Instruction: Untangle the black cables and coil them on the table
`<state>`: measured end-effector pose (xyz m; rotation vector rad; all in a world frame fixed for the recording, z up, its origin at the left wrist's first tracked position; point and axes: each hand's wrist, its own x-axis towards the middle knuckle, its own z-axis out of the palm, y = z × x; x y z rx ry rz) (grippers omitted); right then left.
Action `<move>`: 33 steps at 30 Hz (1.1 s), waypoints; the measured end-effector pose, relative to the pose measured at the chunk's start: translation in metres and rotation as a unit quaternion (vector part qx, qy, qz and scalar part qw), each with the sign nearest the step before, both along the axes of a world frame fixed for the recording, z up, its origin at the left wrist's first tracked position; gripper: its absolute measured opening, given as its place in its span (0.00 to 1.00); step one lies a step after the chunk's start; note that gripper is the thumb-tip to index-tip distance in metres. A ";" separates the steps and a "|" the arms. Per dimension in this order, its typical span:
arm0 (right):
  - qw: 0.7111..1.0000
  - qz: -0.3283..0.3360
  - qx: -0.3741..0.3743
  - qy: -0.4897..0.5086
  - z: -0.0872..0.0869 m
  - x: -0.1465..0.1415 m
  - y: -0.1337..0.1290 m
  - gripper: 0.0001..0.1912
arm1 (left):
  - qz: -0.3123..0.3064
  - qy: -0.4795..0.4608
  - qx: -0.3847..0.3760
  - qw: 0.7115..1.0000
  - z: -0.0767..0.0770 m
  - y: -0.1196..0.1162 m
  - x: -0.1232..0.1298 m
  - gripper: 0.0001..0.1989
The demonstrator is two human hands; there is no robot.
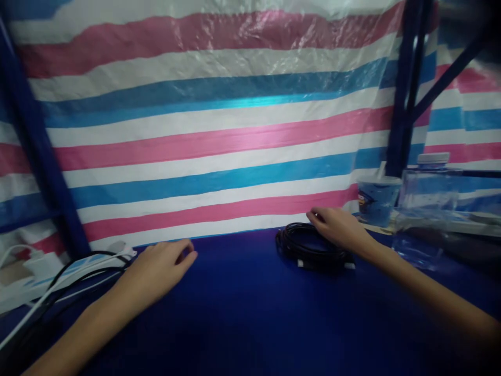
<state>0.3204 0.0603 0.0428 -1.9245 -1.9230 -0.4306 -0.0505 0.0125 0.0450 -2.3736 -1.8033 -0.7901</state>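
Note:
A coil of black cable (291, 248) lies on the dark blue tabletop (235, 308), right of the middle. Two pale connector ends show at its near edge. My right hand (338, 227) is over the far right part of the coil, fingers loosely bent with a small gap at the thumb. Whether it touches the cable I cannot tell. My left hand (158, 266) is at the left of the table, thumb and index finger apart and nothing between them. Right beside that hand are a white power strip (82, 274) and several black and white cords.
On the right stand a lidded cup (378, 201) with a straw and a large clear bottle (426, 209) with a white cap. A white plug adapter (45, 265) sits at far left. Behind the table hangs a striped plastic sheet (219, 146) between blue metal posts (405, 94).

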 end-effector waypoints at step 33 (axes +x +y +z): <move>0.886 0.335 -0.100 0.306 0.066 -0.053 -0.083 0.13 | -0.395 -0.222 -0.072 0.888 0.059 0.022 0.140 0.16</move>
